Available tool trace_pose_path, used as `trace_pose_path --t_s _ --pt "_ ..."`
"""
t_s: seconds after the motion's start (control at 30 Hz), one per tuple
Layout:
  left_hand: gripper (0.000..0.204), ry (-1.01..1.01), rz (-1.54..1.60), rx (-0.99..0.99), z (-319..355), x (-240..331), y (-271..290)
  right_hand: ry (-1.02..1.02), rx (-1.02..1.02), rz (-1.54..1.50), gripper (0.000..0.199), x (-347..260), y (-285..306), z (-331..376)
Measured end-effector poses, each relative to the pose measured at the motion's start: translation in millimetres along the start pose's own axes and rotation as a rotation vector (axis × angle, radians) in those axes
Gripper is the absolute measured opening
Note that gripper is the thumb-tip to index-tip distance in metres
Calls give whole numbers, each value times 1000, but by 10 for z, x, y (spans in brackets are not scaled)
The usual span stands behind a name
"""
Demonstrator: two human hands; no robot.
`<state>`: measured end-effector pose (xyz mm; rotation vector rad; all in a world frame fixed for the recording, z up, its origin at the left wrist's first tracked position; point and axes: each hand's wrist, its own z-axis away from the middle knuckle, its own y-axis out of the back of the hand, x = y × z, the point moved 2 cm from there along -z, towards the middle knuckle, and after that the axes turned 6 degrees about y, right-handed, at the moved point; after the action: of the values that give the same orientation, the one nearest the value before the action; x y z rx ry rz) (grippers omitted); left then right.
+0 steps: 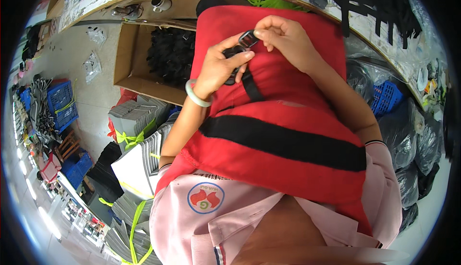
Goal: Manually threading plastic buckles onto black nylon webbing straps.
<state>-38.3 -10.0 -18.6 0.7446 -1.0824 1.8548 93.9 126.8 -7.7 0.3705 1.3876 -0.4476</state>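
Two hands are in view, the left hand (pixel 218 68) and the right hand (pixel 283 36). One black buckle (pixel 242 44) sits between them. One red padded vest (pixel 288 140) carries two black straps (pixel 283 142). One jade bangle (pixel 197 97). One cardboard box (pixel 132 56). Three blue crates (pixel 62 104).

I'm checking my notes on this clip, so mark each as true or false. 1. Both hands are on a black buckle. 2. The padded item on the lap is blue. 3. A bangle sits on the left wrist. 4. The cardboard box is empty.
1. True: the left hand and right hand both grip the black buckle.
2. False: the padded vest is red with black straps.
3. True: a pale green bangle circles it.
4. False: the cardboard box holds a heap of black parts.
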Motion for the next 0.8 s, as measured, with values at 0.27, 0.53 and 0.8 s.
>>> trace_pose_path --t_s 0.27,0.53,0.8 --pt "26 -330 -428 166 -37 181 -171 -363 -120 -930 16 355 100 192" --pt "13 71 287 -91 -294 -21 -200 59 127 226 21 -113 651 278" --pt "22 374 579 80 -367 -178 -289 -30 760 1083 22 43 2094 161"
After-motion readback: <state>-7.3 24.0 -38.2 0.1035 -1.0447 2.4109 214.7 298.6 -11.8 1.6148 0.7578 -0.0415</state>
